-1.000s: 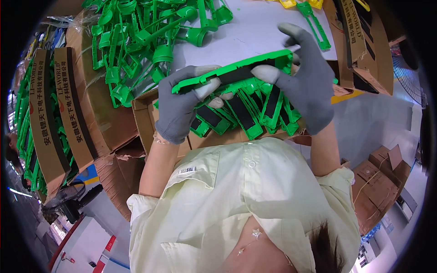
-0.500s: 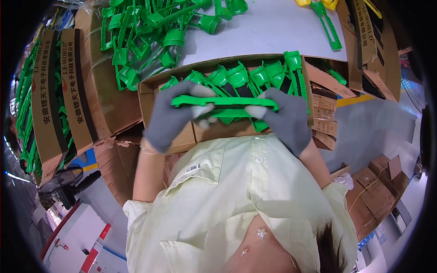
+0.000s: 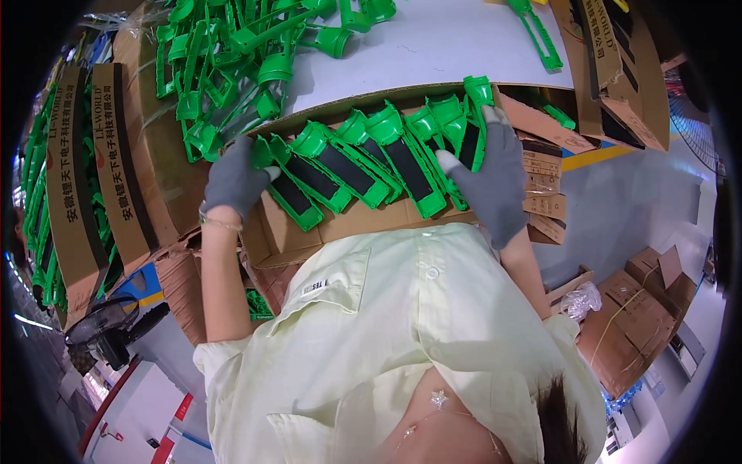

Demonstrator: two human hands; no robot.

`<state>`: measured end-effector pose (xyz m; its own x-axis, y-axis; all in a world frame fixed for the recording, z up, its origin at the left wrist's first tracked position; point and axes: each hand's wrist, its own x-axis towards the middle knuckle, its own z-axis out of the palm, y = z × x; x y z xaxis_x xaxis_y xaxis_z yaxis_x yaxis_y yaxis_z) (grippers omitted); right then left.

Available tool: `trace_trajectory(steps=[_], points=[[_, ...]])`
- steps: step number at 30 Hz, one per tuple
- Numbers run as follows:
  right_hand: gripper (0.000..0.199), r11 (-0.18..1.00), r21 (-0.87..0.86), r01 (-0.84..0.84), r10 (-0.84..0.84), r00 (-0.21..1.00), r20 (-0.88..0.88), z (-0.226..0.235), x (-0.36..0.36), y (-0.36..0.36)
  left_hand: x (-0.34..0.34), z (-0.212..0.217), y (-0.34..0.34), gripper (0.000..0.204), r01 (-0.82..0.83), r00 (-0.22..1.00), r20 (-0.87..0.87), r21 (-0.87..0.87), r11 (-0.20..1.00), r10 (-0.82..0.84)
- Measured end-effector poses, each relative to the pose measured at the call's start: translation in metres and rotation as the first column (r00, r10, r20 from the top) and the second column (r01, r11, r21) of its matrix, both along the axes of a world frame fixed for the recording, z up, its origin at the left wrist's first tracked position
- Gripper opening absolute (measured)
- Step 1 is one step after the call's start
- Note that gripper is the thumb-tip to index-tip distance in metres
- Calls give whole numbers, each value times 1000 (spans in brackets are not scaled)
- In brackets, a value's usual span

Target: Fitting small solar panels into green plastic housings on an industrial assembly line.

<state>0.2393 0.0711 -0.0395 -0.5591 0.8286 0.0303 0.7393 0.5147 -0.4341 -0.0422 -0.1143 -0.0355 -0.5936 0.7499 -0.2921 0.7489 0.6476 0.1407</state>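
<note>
A row of green plastic housing halves (image 3: 336, 166), each with a flared end and a black strip inside, lies slanted in an open cardboard box (image 3: 270, 236) before me. Both my hands wear grey gloves with pale fingertips. My left hand (image 3: 236, 178) is closed at the row's left end, its thumb against the leftmost housing and its other fingers partly hidden. At the right end, my right hand (image 3: 495, 178) grips round the housings, thumb on the near side and fingertips by the upright end housing (image 3: 477, 91).
A pile of loose green housings (image 3: 263, 54) covers the white table's (image 3: 433, 54) left part. A single green housing (image 3: 537, 35) lies at its far right. Cardboard boxes of parts (image 3: 77, 193) stand at left, another box (image 3: 610, 69) at right. A black fan (image 3: 116, 329) is lower left.
Both hands have moved apart to opposite ends of the row. The green pieces held between them are now down in the box among the others. The view has shifted slightly.
</note>
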Motion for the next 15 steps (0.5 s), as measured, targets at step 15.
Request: trace_trajectory(steps=[15], points=[[64,959,199,-204,181,975,126,-27,32,-1,123,-45,68,83,210,975,-147,382,900,-165]])
